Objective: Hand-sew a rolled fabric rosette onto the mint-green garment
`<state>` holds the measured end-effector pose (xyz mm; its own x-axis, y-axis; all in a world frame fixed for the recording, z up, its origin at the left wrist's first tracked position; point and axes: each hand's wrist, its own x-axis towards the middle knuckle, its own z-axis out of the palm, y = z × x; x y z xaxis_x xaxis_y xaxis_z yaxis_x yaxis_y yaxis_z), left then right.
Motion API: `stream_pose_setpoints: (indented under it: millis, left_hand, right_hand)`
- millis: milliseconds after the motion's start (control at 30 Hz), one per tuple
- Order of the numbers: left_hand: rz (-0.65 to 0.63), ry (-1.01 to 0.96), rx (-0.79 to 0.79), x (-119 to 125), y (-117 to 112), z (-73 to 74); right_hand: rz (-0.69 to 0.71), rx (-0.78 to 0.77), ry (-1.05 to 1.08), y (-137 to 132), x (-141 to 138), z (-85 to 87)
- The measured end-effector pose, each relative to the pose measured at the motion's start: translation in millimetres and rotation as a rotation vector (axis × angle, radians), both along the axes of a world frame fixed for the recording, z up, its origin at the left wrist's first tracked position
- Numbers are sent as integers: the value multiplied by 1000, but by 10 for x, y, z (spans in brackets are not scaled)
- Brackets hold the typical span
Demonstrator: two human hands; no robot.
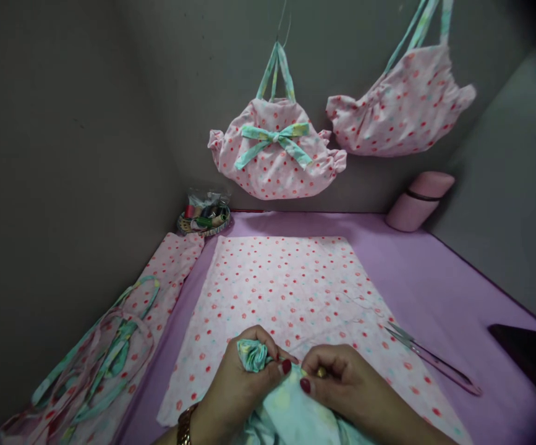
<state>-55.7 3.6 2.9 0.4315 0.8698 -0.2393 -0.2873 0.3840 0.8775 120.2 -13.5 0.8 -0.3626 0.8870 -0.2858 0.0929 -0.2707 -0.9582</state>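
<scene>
Gathered mint-green fabric [302, 402] with pale yellow patches is between my two hands, near the front of the table. My left hand [253, 371] is closed around its bunched part, with a scrunched end poking out above the thumb. Beside it, my right hand [337, 374] pinches the upper edge of the same fabric between thumb and fingertips. A small gold-coloured spot shows at the right fingers; whether a needle is there I cannot tell. Loose thread [358, 303] trails over the pink dotted cloth [277, 278] lying flat beneath both hands.
Scissors [434, 361] lie on the right, near a dark flat object [527, 358]. A pink bottle [418, 201] leans at the back. Left are a thread basket [203, 222] and fabric straps [119, 346]. Two dotted bags, one with a bow [274, 151], one plain [400, 105], hang behind.
</scene>
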Motion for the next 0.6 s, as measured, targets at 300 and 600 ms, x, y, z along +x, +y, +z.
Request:
stream_pose_setpoints:
  millis: [300, 600]
  left_hand:
    - [15, 42, -27, -5, 26, -56]
    - [34, 118, 2, -1, 3, 1]
  right_hand:
    - [-8, 87, -74, 12, 20, -18]
    - [-26, 800, -557, -59, 7, 6]
